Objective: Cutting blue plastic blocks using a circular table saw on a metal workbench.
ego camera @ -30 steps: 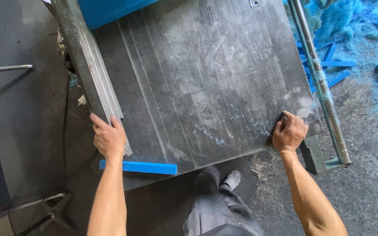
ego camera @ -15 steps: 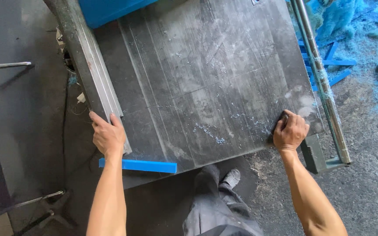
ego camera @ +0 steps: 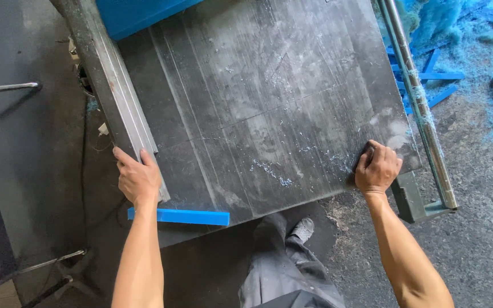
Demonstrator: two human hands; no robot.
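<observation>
Gripping the dark sheet point(ego camera: 269, 108) edges: left hand point(ego camera: 138, 178), apparently right hand point(ego camera: 378, 169).

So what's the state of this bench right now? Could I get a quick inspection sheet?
Surface: dark scratched table top, dusted with pale and blue shavings.
Job's things: metal rail along the table's left edge; blue strip lying at the near edge.
Clutter: blue offcuts and fluff on the floor, right.
Hands: left hand rests on the rail's near end; right hand presses on the table's near right corner.
Cables: thin dark cable on the floor, left.
Surroundings: round metal bar along the right side; concrete floor.
</observation>
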